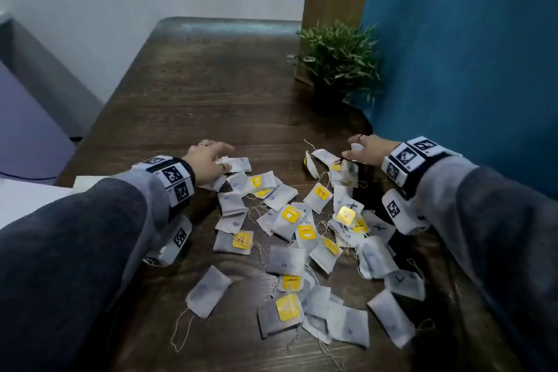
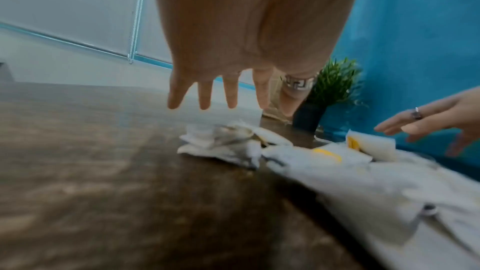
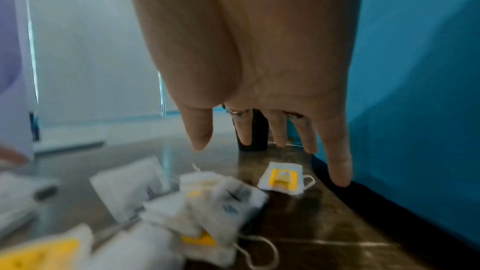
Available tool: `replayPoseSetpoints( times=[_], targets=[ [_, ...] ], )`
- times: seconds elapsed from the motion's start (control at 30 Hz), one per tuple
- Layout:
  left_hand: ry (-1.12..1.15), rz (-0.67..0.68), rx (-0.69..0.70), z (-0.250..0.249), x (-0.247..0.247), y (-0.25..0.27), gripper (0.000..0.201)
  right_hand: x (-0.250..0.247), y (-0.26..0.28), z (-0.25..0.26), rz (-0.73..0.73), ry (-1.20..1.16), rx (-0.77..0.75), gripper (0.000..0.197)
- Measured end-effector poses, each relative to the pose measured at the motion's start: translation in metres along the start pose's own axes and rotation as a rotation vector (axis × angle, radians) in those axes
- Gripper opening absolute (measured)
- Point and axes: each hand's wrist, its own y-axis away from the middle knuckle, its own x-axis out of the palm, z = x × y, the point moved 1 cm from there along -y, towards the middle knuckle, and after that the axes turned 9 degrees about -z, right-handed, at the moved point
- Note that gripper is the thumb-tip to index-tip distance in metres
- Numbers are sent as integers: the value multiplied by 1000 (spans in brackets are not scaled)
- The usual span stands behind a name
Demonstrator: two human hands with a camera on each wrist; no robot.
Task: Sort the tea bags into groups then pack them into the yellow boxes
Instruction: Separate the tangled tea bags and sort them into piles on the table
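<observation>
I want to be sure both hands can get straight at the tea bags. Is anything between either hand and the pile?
Nothing visible. The left hand and right hand hover open at the far edge of the tea bags, fingers right above them. The potted plant stands farther back. No yellow boxes are in view.

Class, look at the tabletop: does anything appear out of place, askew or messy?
Yes. The tea bags lie scattered in a loose, overlapping heap on the wooden table, facing every way, strings tangled. Nothing looks torn or spilled. No yellow boxes are in view.
</observation>
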Motion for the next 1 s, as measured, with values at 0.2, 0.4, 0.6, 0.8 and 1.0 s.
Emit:
replayPoseSetpoints(
  times=[0.2,0.4,0.6,0.8,1.0],
  targets=[
    [-302,187,-30,9,32,7,67,38,-19,4,104,185,-21,69],
    [-389,273,82,5,31,26,72,41,36,34,244,125,-225,62],
    [-367,386,174,-7,27,55,66,32,97,56,343,186,-420,54],
    [-318,359,314,-10,32,86,55,33,128,50,452,113,-457,49],
    [-201,309,330,-13,21,121,34,23,157,31,408,-76,-407,72]
  ],
)
